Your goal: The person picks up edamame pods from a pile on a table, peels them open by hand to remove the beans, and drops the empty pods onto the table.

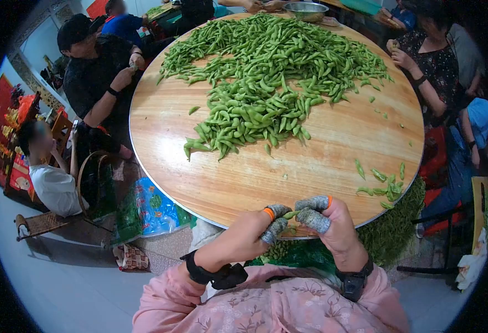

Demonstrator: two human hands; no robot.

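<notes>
Your left hand (253, 236) and right hand (334, 226) pinch one green pod (291, 214) at the table's (321, 158) near edge, both grips closed on it. You seem to be working its tip; the next move calls for a firm pinch.

Item: small green soybean pod (291, 214). It lies roughly level, long axis running 9 to 3 o'clock, lifted just above the 6 o'clock rim of the round pale wooden table (244, 177). The left hand (246, 237) pinches its 9 o'clock end and the right hand (335, 225) its 3 o'clock end. Only the short mid-section shows between the fingertips. Whether the seam is split cannot be told.
</notes>
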